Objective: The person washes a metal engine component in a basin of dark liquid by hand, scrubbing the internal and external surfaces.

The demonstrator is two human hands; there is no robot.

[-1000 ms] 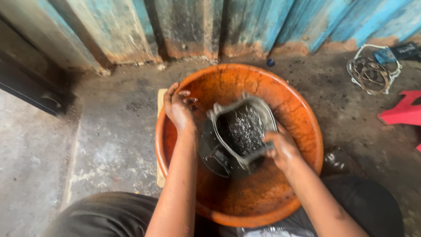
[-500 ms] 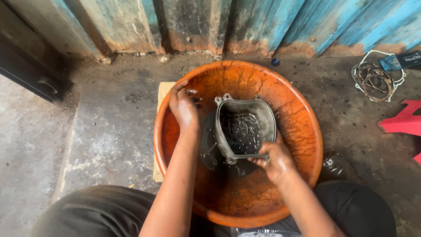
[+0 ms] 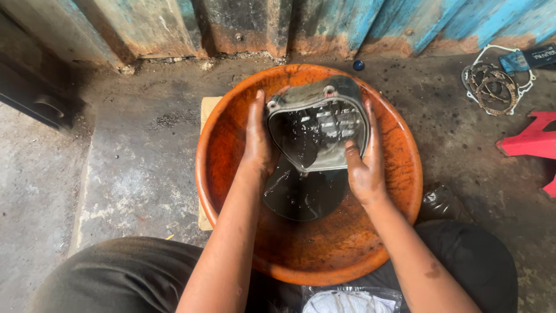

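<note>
Over the round orange plastic basin [image 3: 399, 145], centre of view: grey cast-metal engine cover [image 3: 318, 130], roughly heart-shaped w/ rounded corners, held tilted so its hollow inner side faces the camera. Inner face ribbed, wet and glossy w/ dark oily liquid; outer rim matt grey, w/ two small bolt lugs at the top edge. Left hand [image 3: 259, 139] closed on the cover's left edge, fingers pointing up along the rim, skin smeared dark. Right hand [image 3: 364, 156] closed on the right edge, thumb laid over the rim toward the inside, fingers behind. Cover is clear of the basin floor, directly above a pool of black oily liquid [image 3: 301, 197] w/ a smooth reflective surface. Basin walls stained, streaked rust-brown, surface dull and scuffed. Basin sits on a rough grey concrete floor [image 3: 127, 162], partly on a pale flat board [image 3: 207, 110] showing at its left side. Behind: corrugated metal wall [image 3: 370, 23], peeling blue paint, rusted along the bottom edge. Small blue cap [image 3: 358, 65] on the floor just beyond the basin rim. Upper right, well apart: thin flat gaskets [image 3: 492, 87], looped outlines, pale and brownish. Right edge: red plastic stool [image 3: 530, 145], partly cut off.
</note>
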